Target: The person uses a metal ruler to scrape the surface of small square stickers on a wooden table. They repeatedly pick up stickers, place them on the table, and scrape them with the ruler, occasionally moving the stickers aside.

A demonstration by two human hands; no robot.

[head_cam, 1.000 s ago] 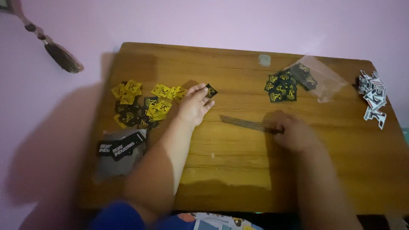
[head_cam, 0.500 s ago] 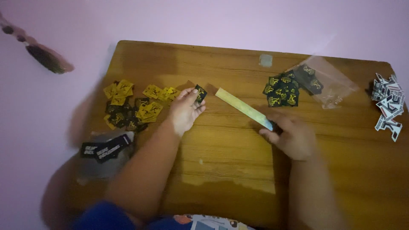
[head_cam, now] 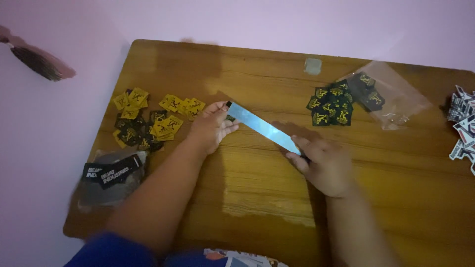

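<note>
A long pale strip (head_cam: 262,127) spans the gap between the two hands, slanting across the wooden table (head_cam: 257,198). The left hand (head_cam: 212,126) pinches its upper end together with a small dark label (head_cam: 230,117), while the right hand (head_cam: 324,165) grips its lower end. Just beyond the left hand lies a scatter of yellow and black labels (head_cam: 148,121). Further out past the right hand, dark labels (head_cam: 331,106) spill from a clear plastic bag (head_cam: 391,96).
</note>
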